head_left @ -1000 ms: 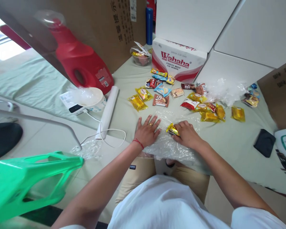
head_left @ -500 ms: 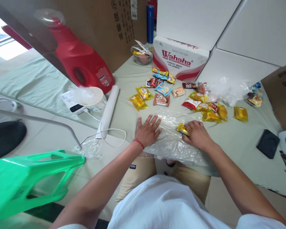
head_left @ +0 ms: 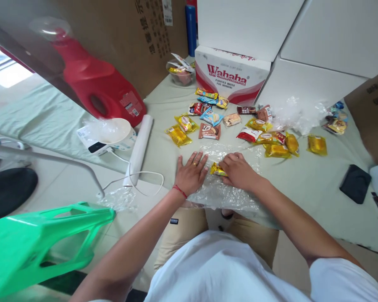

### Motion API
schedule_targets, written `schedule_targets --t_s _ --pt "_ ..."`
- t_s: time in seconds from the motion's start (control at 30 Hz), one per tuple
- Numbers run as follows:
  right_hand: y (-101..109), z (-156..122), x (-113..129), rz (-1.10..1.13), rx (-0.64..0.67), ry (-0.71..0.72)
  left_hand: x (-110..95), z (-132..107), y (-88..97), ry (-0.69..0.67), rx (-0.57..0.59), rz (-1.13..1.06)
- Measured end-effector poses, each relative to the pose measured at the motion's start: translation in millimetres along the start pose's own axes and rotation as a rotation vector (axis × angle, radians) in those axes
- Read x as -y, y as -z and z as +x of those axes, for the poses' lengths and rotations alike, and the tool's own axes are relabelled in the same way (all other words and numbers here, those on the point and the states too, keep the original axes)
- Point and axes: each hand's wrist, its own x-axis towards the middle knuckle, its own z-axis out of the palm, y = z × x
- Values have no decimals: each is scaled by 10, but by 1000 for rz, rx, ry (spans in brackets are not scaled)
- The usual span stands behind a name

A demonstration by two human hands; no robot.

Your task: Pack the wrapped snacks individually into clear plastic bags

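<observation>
My left hand (head_left: 190,172) lies flat with fingers spread on the left part of a clear plastic sheet (head_left: 229,193). Beside it, my right hand (head_left: 239,171) is closed around a small yellow-wrapped snack (head_left: 218,169), whose left end sticks out toward my left hand. The plastic sheet is crinkled and spread at the table's near edge, partly over my lap. Just beyond the sheet lie a brown snack packet (head_left: 209,131), yellow-wrapped snacks (head_left: 178,135) and a red-and-white packet (head_left: 248,134).
A Wahaha carton (head_left: 231,75) stands at the back. On the left are a red jug (head_left: 103,84), a white roll (head_left: 138,151), a paper tub (head_left: 122,134) with a cable nearby, and a green stool (head_left: 50,235). Crumpled clear plastic (head_left: 292,115) and a black case (head_left: 355,183) sit right.
My right hand has slid left across the plastic sheet with the yellow-wrapped snack, closer to my left hand. The left hand stays flat on the sheet. The view has shifted slightly.
</observation>
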Motion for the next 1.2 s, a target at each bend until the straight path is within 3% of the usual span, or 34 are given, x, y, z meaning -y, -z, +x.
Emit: schedule_targets --t_s 0.17,0.27,0.33,0.4,0.47,0.57,0.67,0.73,0.8,0.9,1.07,1.2 --pt "-85 -29 -98 70 -77 27 52 6 -15 26 -12 -50" --pt "53 -304 -198 149 -226 5 144 14 20 69 -73 -114" --pt "126 -576 -188 201 -331 -52 212 -15 110 74 -175 -142" --pt "114 -884 -105 263 -384 -83 270 -104 238 -5 -308 -163" --pt "-2 -1181 24 318 -368 -61 314 -262 349 -200 -380 -200" --pt "-298 -1503 214 335 -320 -40 371 -561 359 -569 -249 -231" --pt "-546 -1608 305 324 -291 -111 446 -793 192 -688 -6 -137" --pt "-596 -1583 292 354 -261 -165 494 -854 88 -629 74 -96" --pt "-540 -1521 231 425 -225 -188 516 -837 66 -554 82 -150" --pt "-320 -1398 79 540 -198 -197 491 -690 215 -397 97 -348" --pt "17 -1065 -294 617 -230 -295 453 -169 577 -54 146 -568" --pt "29 -711 -586 611 -113 -455 480 369 561 116 144 -566"
